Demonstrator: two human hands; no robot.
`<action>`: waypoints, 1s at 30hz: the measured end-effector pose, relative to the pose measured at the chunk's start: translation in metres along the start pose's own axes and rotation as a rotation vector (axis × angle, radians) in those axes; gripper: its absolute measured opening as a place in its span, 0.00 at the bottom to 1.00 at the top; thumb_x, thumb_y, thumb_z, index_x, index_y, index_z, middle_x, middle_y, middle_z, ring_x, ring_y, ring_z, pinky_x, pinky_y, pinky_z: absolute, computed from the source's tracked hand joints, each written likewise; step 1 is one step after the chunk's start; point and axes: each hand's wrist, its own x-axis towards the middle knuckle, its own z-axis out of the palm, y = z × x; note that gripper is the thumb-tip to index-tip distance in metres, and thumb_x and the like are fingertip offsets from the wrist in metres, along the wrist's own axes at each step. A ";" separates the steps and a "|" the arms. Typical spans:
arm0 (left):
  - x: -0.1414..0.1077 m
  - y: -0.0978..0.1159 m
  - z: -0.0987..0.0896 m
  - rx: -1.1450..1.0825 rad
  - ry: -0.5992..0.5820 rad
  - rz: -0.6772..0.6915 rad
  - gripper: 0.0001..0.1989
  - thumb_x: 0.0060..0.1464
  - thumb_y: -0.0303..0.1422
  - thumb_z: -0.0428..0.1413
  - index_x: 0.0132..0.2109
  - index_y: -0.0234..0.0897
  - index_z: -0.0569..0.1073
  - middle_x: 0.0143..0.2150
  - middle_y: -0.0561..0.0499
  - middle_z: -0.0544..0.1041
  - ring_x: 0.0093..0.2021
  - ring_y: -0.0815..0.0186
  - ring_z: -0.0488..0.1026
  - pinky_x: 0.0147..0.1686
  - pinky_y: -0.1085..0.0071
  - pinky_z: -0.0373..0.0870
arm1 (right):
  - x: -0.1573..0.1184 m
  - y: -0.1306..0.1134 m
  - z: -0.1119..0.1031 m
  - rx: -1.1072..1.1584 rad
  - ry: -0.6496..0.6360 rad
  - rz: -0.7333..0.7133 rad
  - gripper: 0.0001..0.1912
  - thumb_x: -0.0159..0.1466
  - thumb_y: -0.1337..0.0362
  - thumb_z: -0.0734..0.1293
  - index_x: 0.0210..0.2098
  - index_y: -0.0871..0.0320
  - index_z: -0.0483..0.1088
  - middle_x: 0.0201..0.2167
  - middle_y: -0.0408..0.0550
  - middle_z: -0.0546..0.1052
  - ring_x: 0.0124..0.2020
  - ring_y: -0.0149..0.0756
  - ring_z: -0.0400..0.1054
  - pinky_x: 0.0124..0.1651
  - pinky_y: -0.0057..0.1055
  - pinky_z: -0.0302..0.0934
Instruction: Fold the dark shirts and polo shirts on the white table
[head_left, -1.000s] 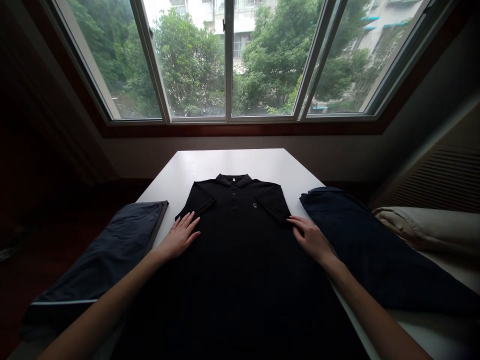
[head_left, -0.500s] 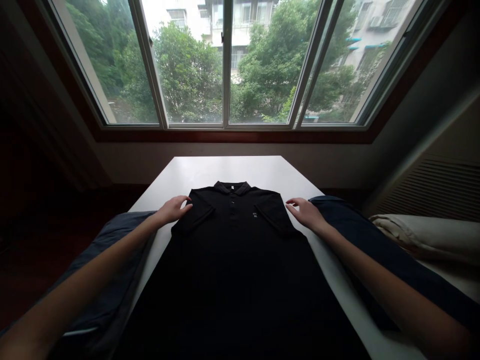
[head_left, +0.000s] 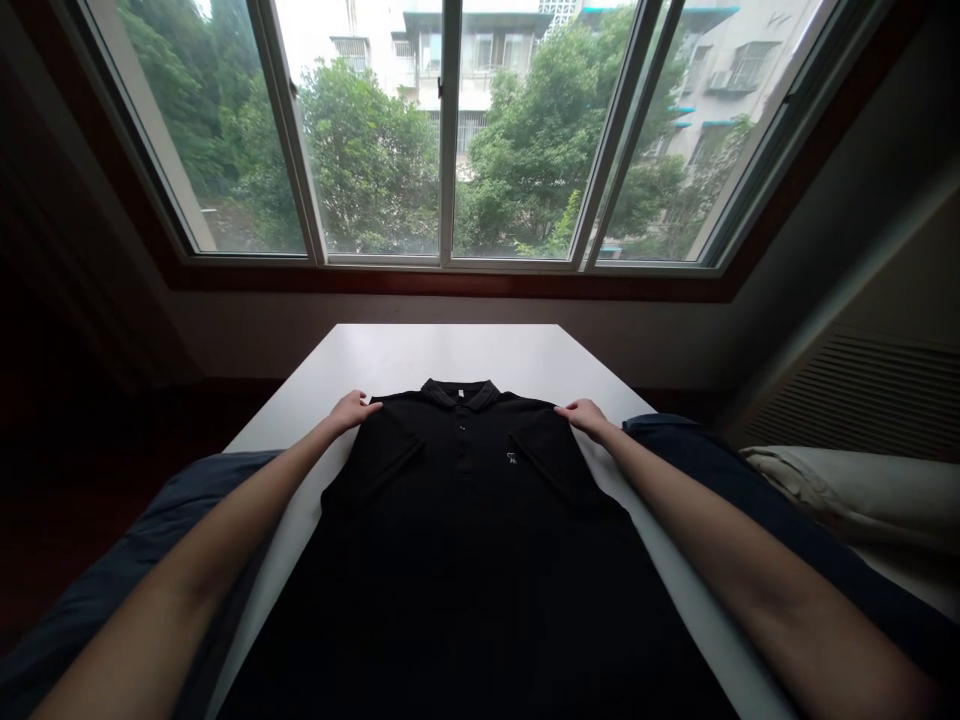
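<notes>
A black polo shirt (head_left: 465,540) is laid out flat and face up on a white table (head_left: 450,355), its collar (head_left: 457,393) pointed toward the window (head_left: 450,130) and its body running down out of view toward the wearer of the camera. The left hand (head_left: 351,410) is placed at the shirt's shoulder edge, and the right hand (head_left: 583,418) at the opposite shoulder edge. In each hand, the fingers are held close together, and the cloth appears to be pinched between fingers and thumb, though the small view leaves the grip not fully clear. The short sleeves (head_left: 371,460) are lying folded flat against the shirt front. A blue-grey garment (head_left: 112,570) is lying beside the table under the left arm, and a navy garment (head_left: 697,450) under the right arm, with cream fabric (head_left: 855,490) beyond it.
</notes>
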 end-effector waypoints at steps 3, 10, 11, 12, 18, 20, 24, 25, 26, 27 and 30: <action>0.008 0.000 0.007 -0.010 0.009 0.000 0.24 0.48 0.45 0.59 0.47 0.32 0.72 0.46 0.43 0.78 0.44 0.59 0.76 0.39 0.72 0.68 | 0.011 0.001 0.010 -0.054 -0.054 0.103 0.14 0.59 0.58 0.68 0.30 0.65 0.77 0.29 0.56 0.79 0.31 0.41 0.72 0.33 0.32 0.61; 0.020 -0.001 0.008 -0.037 0.020 -0.027 0.14 0.50 0.42 0.58 0.35 0.34 0.76 0.33 0.49 0.80 0.38 0.62 0.76 0.34 0.73 0.68 | 0.032 0.005 0.022 -0.131 -0.065 0.192 0.10 0.59 0.59 0.68 0.35 0.59 0.76 0.37 0.52 0.80 0.37 0.40 0.73 0.34 0.29 0.61; 0.021 -0.001 0.007 -0.033 0.031 -0.035 0.13 0.50 0.41 0.58 0.35 0.35 0.76 0.33 0.49 0.79 0.37 0.62 0.75 0.33 0.73 0.67 | 0.035 0.005 0.022 -0.137 -0.060 0.190 0.10 0.59 0.58 0.68 0.35 0.58 0.76 0.37 0.51 0.79 0.37 0.40 0.73 0.34 0.29 0.61; 0.022 -0.001 0.007 -0.026 0.044 -0.045 0.13 0.50 0.41 0.58 0.35 0.35 0.76 0.32 0.50 0.79 0.38 0.61 0.75 0.33 0.73 0.67 | 0.037 0.005 0.023 -0.143 -0.055 0.188 0.10 0.59 0.58 0.68 0.35 0.57 0.76 0.38 0.51 0.79 0.37 0.39 0.73 0.34 0.29 0.61; 0.029 0.001 0.002 0.059 0.118 -0.103 0.12 0.54 0.42 0.55 0.37 0.38 0.75 0.39 0.49 0.80 0.41 0.60 0.75 0.35 0.71 0.66 | 0.056 -0.004 0.027 -0.176 0.023 0.174 0.10 0.60 0.56 0.67 0.34 0.56 0.75 0.39 0.51 0.79 0.38 0.41 0.72 0.38 0.33 0.61; 0.034 0.000 0.002 0.091 0.134 -0.116 0.13 0.55 0.43 0.54 0.39 0.38 0.75 0.43 0.48 0.80 0.43 0.60 0.75 0.37 0.70 0.66 | 0.063 -0.008 0.030 -0.186 0.057 0.166 0.10 0.60 0.56 0.66 0.35 0.55 0.75 0.40 0.51 0.78 0.41 0.43 0.71 0.41 0.35 0.61; 0.040 -0.003 0.009 0.150 0.165 -0.128 0.12 0.57 0.43 0.53 0.39 0.39 0.73 0.44 0.47 0.80 0.45 0.58 0.75 0.44 0.66 0.65 | 0.071 -0.015 0.043 -0.207 0.100 0.148 0.10 0.61 0.57 0.65 0.36 0.55 0.74 0.43 0.52 0.77 0.46 0.45 0.69 0.47 0.39 0.59; 0.040 -0.004 0.012 0.164 0.177 -0.126 0.12 0.58 0.42 0.52 0.39 0.39 0.73 0.43 0.47 0.80 0.46 0.58 0.75 0.45 0.64 0.65 | 0.071 -0.016 0.048 -0.211 0.105 0.148 0.10 0.62 0.57 0.65 0.36 0.56 0.74 0.44 0.53 0.76 0.46 0.46 0.69 0.47 0.40 0.59; 0.039 -0.005 0.015 0.178 0.195 -0.120 0.12 0.58 0.42 0.52 0.39 0.39 0.73 0.43 0.46 0.79 0.46 0.57 0.74 0.47 0.62 0.64 | 0.070 -0.017 0.052 -0.215 0.112 0.148 0.11 0.62 0.57 0.64 0.37 0.56 0.74 0.44 0.54 0.76 0.47 0.46 0.68 0.48 0.41 0.58; 0.037 -0.005 0.019 0.191 0.219 -0.109 0.12 0.59 0.41 0.50 0.40 0.39 0.72 0.44 0.45 0.79 0.47 0.56 0.74 0.49 0.61 0.64 | 0.068 -0.017 0.056 -0.218 0.121 0.149 0.11 0.63 0.58 0.62 0.38 0.57 0.73 0.45 0.55 0.75 0.48 0.47 0.67 0.48 0.42 0.58; 0.030 -0.006 0.027 0.224 0.309 -0.058 0.13 0.61 0.39 0.48 0.47 0.37 0.70 0.51 0.41 0.75 0.54 0.53 0.69 0.53 0.57 0.62 | 0.061 -0.017 0.063 -0.235 0.172 0.129 0.13 0.65 0.59 0.59 0.43 0.59 0.71 0.49 0.58 0.72 0.52 0.49 0.64 0.51 0.44 0.55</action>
